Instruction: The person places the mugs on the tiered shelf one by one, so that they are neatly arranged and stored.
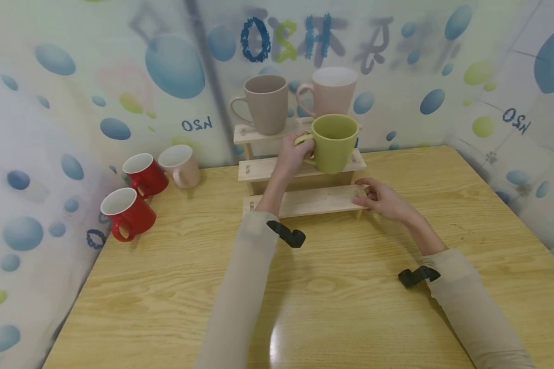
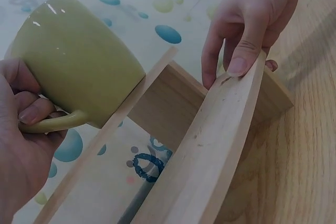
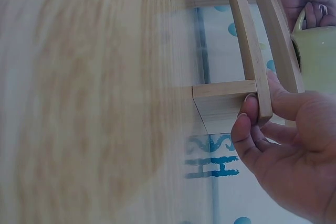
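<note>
A green mug point(image 1: 334, 146) is at the right part of the middle step of a three-step wooden rack point(image 1: 318, 201). My left hand point(image 1: 297, 156) grips its handle, fingers curled through it. In the left wrist view the mug's base point(image 2: 123, 100) meets the edge of that step or sits just over it; I cannot tell which. My right hand point(image 1: 385, 201) pinches the right end of the lowest step, thumb on top and fingers beneath, as the right wrist view shows. On the top step stand a taupe mug point(image 1: 266, 105) and a pale pink mug point(image 1: 334, 91), handles to the left.
At the table's left back are two red mugs point(image 1: 136, 215) and a pale pink mug point(image 1: 184, 166), close together near the wall. The wooden table point(image 1: 332, 292) ends at a patterned backdrop point(image 1: 166, 118) behind and on both sides.
</note>
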`<state>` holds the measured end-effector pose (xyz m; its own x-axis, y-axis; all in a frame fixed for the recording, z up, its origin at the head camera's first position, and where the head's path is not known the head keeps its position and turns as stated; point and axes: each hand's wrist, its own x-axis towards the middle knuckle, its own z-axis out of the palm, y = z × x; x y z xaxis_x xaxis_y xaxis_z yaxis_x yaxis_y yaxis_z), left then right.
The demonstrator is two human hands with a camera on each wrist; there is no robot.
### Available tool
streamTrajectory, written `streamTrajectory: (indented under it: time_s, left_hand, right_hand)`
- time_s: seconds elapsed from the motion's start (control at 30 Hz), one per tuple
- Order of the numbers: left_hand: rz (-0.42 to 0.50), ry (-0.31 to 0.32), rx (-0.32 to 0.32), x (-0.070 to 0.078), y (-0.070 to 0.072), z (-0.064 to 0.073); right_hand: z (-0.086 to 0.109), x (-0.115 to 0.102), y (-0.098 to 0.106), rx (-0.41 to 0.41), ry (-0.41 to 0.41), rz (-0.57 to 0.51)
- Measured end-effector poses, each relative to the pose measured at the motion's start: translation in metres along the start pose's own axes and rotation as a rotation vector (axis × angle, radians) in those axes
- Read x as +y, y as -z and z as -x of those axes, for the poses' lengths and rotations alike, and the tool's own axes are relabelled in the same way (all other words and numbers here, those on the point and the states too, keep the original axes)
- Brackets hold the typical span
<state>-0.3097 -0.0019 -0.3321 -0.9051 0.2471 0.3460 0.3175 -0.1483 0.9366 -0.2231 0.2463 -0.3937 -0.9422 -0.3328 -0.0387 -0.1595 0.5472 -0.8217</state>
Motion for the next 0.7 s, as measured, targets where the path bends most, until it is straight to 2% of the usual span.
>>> streamTrajectory:
  time_s: [0.17,0.7]
  left_hand:
    - [-0.029,0.015,-0.011,-0.001,-0.001,-0.005]
    - [-0.046,0.068,-0.017,-0.002,-0.003,-0.014]
  right_hand:
    - [0.000,-0.001,0.000,0.002,0.001,0.003]
    - [0.000,0.001,0.000,0.002,0.013,0.009]
